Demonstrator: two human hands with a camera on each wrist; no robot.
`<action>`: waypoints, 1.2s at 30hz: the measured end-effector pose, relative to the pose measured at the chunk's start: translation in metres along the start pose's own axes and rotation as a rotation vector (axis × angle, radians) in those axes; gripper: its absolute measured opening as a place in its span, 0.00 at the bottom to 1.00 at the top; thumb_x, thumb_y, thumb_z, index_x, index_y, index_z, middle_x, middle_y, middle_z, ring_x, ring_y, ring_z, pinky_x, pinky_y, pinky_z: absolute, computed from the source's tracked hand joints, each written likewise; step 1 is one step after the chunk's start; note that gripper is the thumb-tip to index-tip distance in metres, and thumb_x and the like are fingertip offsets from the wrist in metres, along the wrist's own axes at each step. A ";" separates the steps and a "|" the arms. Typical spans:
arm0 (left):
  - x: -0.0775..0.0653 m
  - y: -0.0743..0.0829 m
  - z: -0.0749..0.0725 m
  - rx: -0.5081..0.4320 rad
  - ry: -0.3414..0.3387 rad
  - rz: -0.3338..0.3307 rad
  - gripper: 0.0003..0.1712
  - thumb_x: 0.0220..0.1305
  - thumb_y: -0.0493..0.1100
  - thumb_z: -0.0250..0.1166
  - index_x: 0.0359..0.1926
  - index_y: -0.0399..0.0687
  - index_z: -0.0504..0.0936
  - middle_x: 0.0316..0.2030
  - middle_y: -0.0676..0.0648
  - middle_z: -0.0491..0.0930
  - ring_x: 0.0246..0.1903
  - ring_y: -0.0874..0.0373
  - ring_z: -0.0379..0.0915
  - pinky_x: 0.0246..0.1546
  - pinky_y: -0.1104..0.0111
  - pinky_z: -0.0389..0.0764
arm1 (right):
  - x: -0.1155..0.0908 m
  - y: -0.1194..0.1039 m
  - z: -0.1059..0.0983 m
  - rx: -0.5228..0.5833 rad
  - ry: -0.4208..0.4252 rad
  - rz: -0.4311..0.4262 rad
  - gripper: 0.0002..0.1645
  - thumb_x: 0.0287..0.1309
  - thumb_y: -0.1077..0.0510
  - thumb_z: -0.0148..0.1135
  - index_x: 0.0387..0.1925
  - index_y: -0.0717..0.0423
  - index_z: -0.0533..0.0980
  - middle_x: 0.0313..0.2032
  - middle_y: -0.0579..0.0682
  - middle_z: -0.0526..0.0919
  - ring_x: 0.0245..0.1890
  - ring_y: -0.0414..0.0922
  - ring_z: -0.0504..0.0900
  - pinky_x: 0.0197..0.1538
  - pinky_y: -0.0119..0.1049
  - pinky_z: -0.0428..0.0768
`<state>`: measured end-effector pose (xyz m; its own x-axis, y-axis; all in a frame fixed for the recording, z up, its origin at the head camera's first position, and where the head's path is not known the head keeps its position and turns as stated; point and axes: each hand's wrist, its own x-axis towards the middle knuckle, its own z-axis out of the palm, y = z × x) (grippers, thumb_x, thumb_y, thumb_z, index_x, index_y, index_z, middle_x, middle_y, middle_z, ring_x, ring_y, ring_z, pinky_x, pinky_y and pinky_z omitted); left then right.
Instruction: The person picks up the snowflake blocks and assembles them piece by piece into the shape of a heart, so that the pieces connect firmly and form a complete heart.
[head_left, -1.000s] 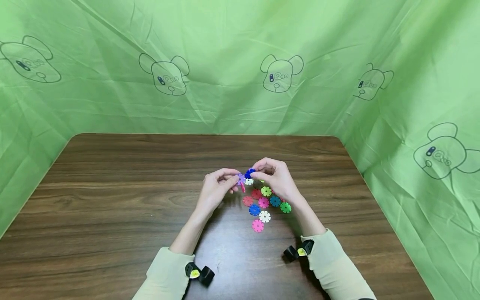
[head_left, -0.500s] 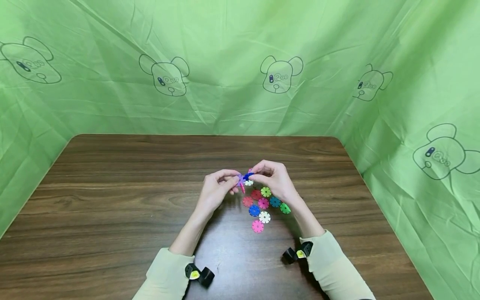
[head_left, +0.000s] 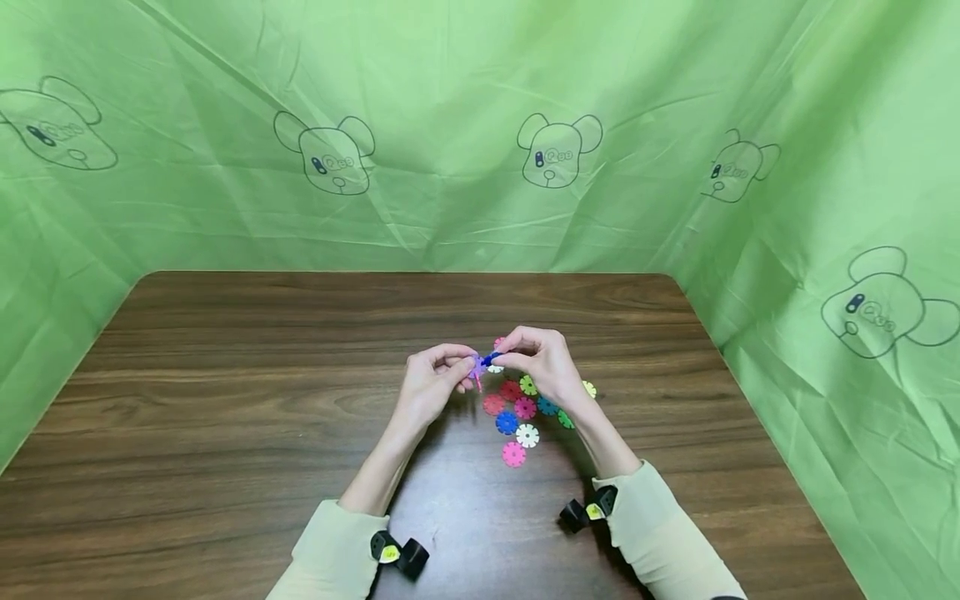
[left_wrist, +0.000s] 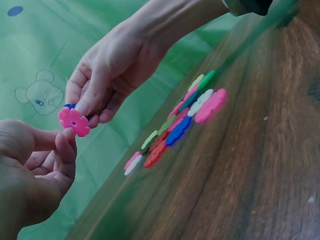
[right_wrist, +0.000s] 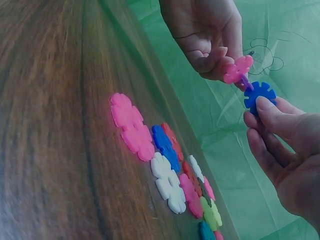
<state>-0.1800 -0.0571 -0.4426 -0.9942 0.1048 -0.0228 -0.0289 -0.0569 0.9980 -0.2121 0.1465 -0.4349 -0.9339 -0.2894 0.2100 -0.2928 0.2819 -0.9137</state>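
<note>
In the head view my left hand (head_left: pixel 432 385) pinches a purple notched plastic disc (head_left: pixel 476 367). A pink notched disc (right_wrist: pixel 238 69) is joined to it, standing across it in the right wrist view. My right hand (head_left: pixel 545 367) pinches a dark blue notched disc (right_wrist: pixel 260 96) between thumb and fingers. The blue disc's edge meets the purple one, seen nearly edge-on from the head; how deep the notches interlock I cannot tell. Both hands are raised above the table. In the left wrist view the pink disc (left_wrist: pixel 74 122) hides most of the purple and blue pieces.
Several loose notched discs lie below the hands, among them a pink disc (head_left: pixel 513 454), a white disc (head_left: pixel 527 436), a blue disc (head_left: pixel 507 422) and a red disc (head_left: pixel 493 404). The brown wooden table (head_left: pixel 225 433) backs onto a green curtain (head_left: pixel 442 200).
My right hand has turned the dark blue disc from face-on to nearly edge-on and shifted slightly down and left, against the purple disc. My left hand has hardly moved.
</note>
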 end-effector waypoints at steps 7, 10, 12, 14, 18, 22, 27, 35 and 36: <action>0.001 -0.001 0.001 -0.010 0.049 -0.018 0.09 0.66 0.30 0.67 0.45 0.29 0.86 0.24 0.49 0.84 0.22 0.60 0.80 0.25 0.74 0.81 | 0.000 0.000 0.003 0.025 0.006 -0.007 0.04 0.54 0.68 0.75 0.31 0.64 0.85 0.33 0.65 0.89 0.26 0.34 0.81 0.27 0.28 0.75; 0.000 -0.001 0.002 -0.010 0.069 -0.020 0.08 0.66 0.30 0.67 0.45 0.30 0.87 0.22 0.52 0.83 0.21 0.61 0.79 0.24 0.75 0.80 | 0.000 0.001 0.004 0.026 0.018 -0.011 0.04 0.53 0.68 0.76 0.31 0.64 0.85 0.32 0.64 0.89 0.26 0.34 0.81 0.27 0.26 0.74; 0.000 -0.001 0.003 -0.010 0.081 -0.020 0.08 0.66 0.31 0.67 0.44 0.30 0.87 0.22 0.52 0.82 0.20 0.61 0.79 0.23 0.76 0.79 | 0.000 0.001 0.005 0.023 0.014 -0.011 0.04 0.52 0.68 0.76 0.30 0.64 0.85 0.32 0.64 0.89 0.27 0.34 0.82 0.28 0.27 0.75; 0.000 -0.001 0.004 -0.012 0.087 -0.018 0.07 0.66 0.31 0.67 0.44 0.31 0.87 0.22 0.52 0.82 0.20 0.61 0.79 0.23 0.76 0.79 | -0.001 0.001 0.005 0.023 0.011 -0.012 0.04 0.52 0.68 0.76 0.30 0.64 0.85 0.32 0.64 0.89 0.27 0.34 0.82 0.28 0.26 0.76; -0.001 0.000 0.004 -0.015 0.082 -0.014 0.07 0.67 0.31 0.68 0.44 0.32 0.87 0.22 0.51 0.83 0.20 0.61 0.79 0.23 0.75 0.79 | 0.000 0.002 0.005 0.031 0.011 -0.010 0.05 0.52 0.69 0.76 0.30 0.64 0.85 0.33 0.63 0.89 0.27 0.34 0.82 0.28 0.26 0.76; -0.001 0.002 0.004 -0.020 0.065 -0.011 0.07 0.67 0.32 0.67 0.45 0.33 0.86 0.25 0.49 0.84 0.22 0.59 0.80 0.25 0.74 0.81 | 0.000 0.002 0.004 0.028 0.018 -0.016 0.05 0.54 0.68 0.76 0.32 0.63 0.85 0.33 0.62 0.89 0.28 0.34 0.83 0.29 0.31 0.78; 0.000 0.002 0.003 0.015 0.041 -0.003 0.08 0.68 0.34 0.67 0.46 0.34 0.84 0.28 0.50 0.82 0.25 0.58 0.79 0.26 0.74 0.78 | 0.000 0.001 0.003 0.010 0.006 -0.039 0.04 0.58 0.66 0.74 0.35 0.60 0.85 0.34 0.60 0.90 0.29 0.36 0.84 0.31 0.35 0.81; 0.000 0.004 0.001 -0.018 0.015 -0.018 0.13 0.68 0.34 0.66 0.52 0.35 0.84 0.32 0.47 0.83 0.29 0.60 0.80 0.32 0.73 0.81 | 0.001 -0.001 -0.006 0.015 -0.027 -0.035 0.07 0.63 0.62 0.71 0.43 0.57 0.86 0.41 0.58 0.91 0.38 0.42 0.89 0.41 0.33 0.86; 0.000 0.004 0.001 -0.021 0.014 -0.019 0.14 0.69 0.33 0.66 0.53 0.35 0.84 0.33 0.46 0.84 0.29 0.60 0.81 0.33 0.73 0.82 | 0.002 0.000 -0.008 0.020 -0.025 -0.030 0.08 0.63 0.62 0.70 0.44 0.57 0.86 0.42 0.59 0.91 0.39 0.44 0.89 0.42 0.35 0.87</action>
<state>-0.1805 -0.0567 -0.4386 -0.9948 0.0922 -0.0430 -0.0501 -0.0755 0.9959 -0.2152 0.1534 -0.4314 -0.9193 -0.3203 0.2285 -0.3158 0.2542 -0.9141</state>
